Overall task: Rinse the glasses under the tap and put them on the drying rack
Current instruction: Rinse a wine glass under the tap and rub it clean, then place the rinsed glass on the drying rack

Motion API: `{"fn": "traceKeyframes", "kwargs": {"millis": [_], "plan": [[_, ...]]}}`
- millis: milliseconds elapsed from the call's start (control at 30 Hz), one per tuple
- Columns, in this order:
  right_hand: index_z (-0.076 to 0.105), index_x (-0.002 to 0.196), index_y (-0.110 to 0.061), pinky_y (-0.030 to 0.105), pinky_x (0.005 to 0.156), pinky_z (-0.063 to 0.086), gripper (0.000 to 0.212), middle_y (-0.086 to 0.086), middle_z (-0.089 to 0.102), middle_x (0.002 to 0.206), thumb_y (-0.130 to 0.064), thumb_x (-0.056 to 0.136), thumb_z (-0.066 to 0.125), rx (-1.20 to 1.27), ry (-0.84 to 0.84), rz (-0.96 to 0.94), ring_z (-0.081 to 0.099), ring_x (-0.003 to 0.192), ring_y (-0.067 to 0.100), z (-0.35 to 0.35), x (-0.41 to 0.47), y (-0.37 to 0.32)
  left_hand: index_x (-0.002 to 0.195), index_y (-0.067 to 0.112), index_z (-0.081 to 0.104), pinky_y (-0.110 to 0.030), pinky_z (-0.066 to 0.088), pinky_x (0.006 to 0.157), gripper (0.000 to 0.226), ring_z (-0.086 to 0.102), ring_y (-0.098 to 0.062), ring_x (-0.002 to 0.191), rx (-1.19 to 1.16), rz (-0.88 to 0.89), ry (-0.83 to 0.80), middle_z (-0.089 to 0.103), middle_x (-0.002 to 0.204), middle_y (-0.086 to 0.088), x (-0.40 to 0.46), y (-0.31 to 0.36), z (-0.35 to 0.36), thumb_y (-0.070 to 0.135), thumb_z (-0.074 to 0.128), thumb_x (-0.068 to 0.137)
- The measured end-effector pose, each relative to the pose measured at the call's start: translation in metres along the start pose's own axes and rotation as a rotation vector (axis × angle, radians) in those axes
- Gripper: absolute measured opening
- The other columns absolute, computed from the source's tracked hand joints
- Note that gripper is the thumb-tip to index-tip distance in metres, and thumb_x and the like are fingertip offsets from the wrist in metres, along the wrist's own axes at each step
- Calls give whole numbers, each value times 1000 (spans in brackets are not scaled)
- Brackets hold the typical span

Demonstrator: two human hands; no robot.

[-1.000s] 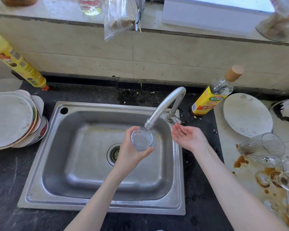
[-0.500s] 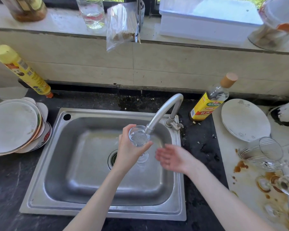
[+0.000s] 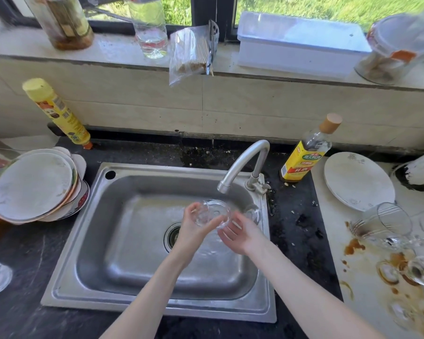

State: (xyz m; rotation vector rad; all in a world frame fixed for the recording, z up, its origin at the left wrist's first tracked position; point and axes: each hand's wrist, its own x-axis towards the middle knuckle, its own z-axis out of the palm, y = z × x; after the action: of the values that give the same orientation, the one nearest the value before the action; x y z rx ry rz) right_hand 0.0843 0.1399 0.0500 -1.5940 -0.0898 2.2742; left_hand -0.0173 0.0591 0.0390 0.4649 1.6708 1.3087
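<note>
Over the sink (image 3: 142, 299), just below and in front of the tap (image 3: 240, 165), the left hand (image 3: 194, 231) has its grip wrapped around a stemmed glass (image 3: 212, 212), tilted so the bowl's mouth faces the camera and the foot points toward the tap's base. The right hand (image 3: 240, 234) sits just beside the bowl, fingers relaxed and spread, fingertips touching or nearly touching its rim; its grip is released, holding nothing.

The step in hand looks like rinsing. To do it well, the bowl's mouth should turn up beneath the spout so water fills and swirls, then tip out over the drain (image 3: 173, 237) (whether water is running is hard to tell here). The free hand can rub the rim while the left supports the bowl, not the thin stem.

More dirty glasses (image 3: 392, 221) lie on the stained counter (image 3: 353, 272), well right of the tap.
</note>
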Motion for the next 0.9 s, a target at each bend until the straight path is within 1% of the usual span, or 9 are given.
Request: {"fn": "traceKeyframes", "kwargs": {"millis": [67, 167, 333, 467, 567, 633, 733, 800, 900], "plan": [[58, 85, -10, 33, 73, 50, 18, 6, 61, 85, -24, 95, 52, -86, 4, -103, 58, 78, 19, -7, -1, -4, 112, 24, 43, -15, 45, 73, 58, 61, -1, 92, 37, -36, -67, 57, 117, 3, 0, -5, -6, 26, 79, 67], [63, 90, -14, 30, 73, 49, 18, 2, 65, 85, -25, 96, 51, -276, -14, -283, 61, 82, 16, -14, -5, -10, 118, 24, 39, -16, 44, 74, 58, 58, -7, 95, 198, -65, -154, 52, 114, 2, -4, -11, -10, 22, 77, 74], [66, 97, -14, 29, 87, 50, 15, -3, 65, 93, -22, 95, 54, -609, -63, -585, 61, 91, 11, -18, -20, -9, 133, 13, 37, -21, 33, 95, 69, 44, -14, 121, 679, 81, -223, 47, 131, 1, -10, -14, -12, 38, 71, 79], [68, 92, -20, 29, 92, 49, 14, -2, 69, 94, -25, 94, 55, -931, -120, -762, 64, 99, 15, -25, -28, -3, 135, 19, 38, -40, 26, 109, 68, 30, -22, 135, 1087, 189, -198, 42, 138, -1, -13, -16, -19, 53, 61, 81], [68, 105, -10, 15, 84, 45, 21, -3, 65, 98, -22, 94, 54, -1072, -130, -830, 62, 99, 14, -32, -35, 5, 142, 22, 29, -47, 11, 115, 68, 9, -23, 144, 1340, 219, -253, 25, 151, 0, -21, -17, -23, 59, 47, 87], [68, 108, -8, 11, 81, 44, 23, -5, 63, 99, -21, 94, 54, -1131, -130, -899, 62, 96, 9, -35, -43, 6, 145, 21, 22, -47, 7, 116, 69, 5, -22, 145, 1440, 292, -237, 17, 155, 1, -26, -14, -24, 58, 41, 90], [70, 102, -5, 6, 79, 44, 21, -4, 64, 95, -17, 94, 54, -1175, -117, -988, 58, 83, -5, -43, -57, 2, 144, 19, 29, -50, 12, 113, 72, 16, -27, 143, 1485, 399, -186, 26, 152, -3, -37, -11, -28, 63, 33, 87], [70, 98, -3, 7, 76, 42, 19, 1, 66, 96, -14, 93, 55, -1192, -97, -1023, 59, 84, 4, -51, -64, -2, 137, 18, 44, -56, 26, 107, 78, 35, -33, 135, 1498, 416, -194, 44, 143, -8, -45, -8, -30, 67, 25, 78], [69, 95, 0, 34, 88, 48, 20, 13, 68, 102, -16, 92, 57, -1212, -62, -1052, 62, 95, 24, -64, -75, -5, 132, 19, 51, -56, 35, 101, 73, 45, -34, 129, 1527, 504, -156, 53, 135, -7, -54, -5, -29, 64, 25, 80]]}}
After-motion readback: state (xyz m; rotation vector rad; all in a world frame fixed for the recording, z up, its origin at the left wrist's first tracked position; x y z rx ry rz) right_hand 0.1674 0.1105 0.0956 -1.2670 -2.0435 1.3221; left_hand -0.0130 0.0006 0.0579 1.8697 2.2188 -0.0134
